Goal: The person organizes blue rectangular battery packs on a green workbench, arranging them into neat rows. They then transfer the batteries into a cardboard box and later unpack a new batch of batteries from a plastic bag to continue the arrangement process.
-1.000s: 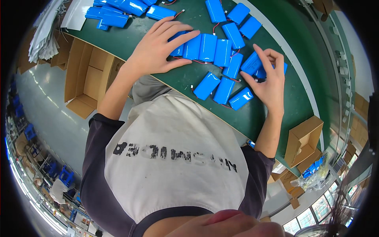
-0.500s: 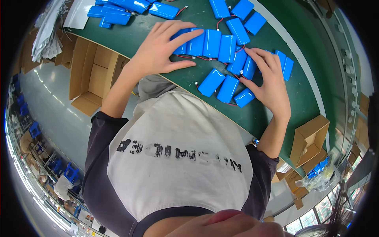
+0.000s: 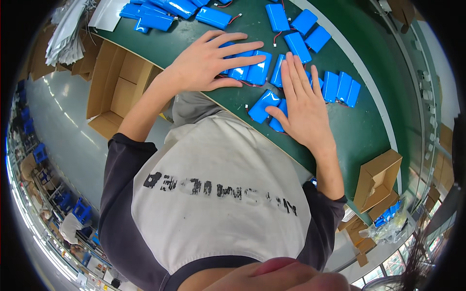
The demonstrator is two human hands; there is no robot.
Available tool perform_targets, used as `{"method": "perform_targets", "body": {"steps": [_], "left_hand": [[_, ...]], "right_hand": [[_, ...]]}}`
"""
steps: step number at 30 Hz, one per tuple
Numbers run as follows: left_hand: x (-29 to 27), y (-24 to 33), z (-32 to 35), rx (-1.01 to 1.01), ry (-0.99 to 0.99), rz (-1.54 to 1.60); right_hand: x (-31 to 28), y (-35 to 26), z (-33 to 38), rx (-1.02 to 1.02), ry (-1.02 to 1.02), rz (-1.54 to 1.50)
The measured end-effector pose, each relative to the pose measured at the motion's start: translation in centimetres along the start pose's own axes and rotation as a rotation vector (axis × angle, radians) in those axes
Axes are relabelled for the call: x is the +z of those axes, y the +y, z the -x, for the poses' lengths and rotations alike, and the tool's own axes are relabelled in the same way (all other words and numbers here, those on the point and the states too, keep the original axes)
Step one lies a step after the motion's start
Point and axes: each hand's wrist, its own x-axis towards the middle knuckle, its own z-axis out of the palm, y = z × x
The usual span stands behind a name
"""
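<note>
Blue shrink-wrapped battery packs with thin red leads and small white plugs lie on a green table. Across a short row of them rests my left hand (image 3: 206, 63), fingers spread, the fingertips on a battery pack (image 3: 259, 68) at the row's right end. My right hand (image 3: 307, 111) lies flat with fingers outstretched over more packs, hiding parts of them. Just left of its fingers a narrow strip of one pack (image 3: 277, 72) shows. Its thumb reaches over a lower pack (image 3: 277, 122), beside another tilted pack (image 3: 264, 105) near the table edge.
More packs (image 3: 213, 17) are piled at the far left, and several stand at the far right, including one (image 3: 318, 39). An open carton (image 3: 104, 92) sits left of the green table (image 3: 170, 41). A smaller carton (image 3: 376, 177) is at the right, near a clear plastic bag (image 3: 391, 230).
My right hand has gone from bent fingers to a flat, stretched hand and shifted left over the packs. My left hand stays spread on the row, now further over its right end.
</note>
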Motion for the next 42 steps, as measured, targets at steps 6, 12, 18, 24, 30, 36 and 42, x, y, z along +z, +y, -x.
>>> {"method": "perform_targets", "body": {"steps": [6, 12, 18, 24, 30, 36, 42], "left_hand": [[0.8, -0.8, -1.8, 0.093, 0.008, 0.037], [2.3, -0.2, -4.3, 0.152, 0.03, 0.076], [3.8, 1.8, -7.3, 0.238, 0.078, 0.123], [2.1, -0.8, -8.3, 0.222, 0.168, 0.244], [0.8, -1.8, -11.9, 0.186, 0.143, 0.135], [3.1, 4.4, -13.0, 0.385, 0.075, 0.158], [0.8, -0.4, -6.4, 0.198, 0.023, 0.133]], "right_hand": [[1.1, 1.2, -1.0, -0.006, 0.135, -0.039], [0.0, 2.4, -0.2, 0.072, 0.183, 0.021], [-1.3, 4.2, 3.1, 0.15, 0.179, -0.003], [-2.0, 4.3, 3.5, 0.141, 0.266, -0.034], [-6.0, 9.1, 6.3, 0.221, 0.417, -0.007], [-4.9, 13.9, 10.2, 0.329, 0.233, 0.146], [-4.2, 12.5, 9.5, 0.251, 0.288, 0.267]]}}
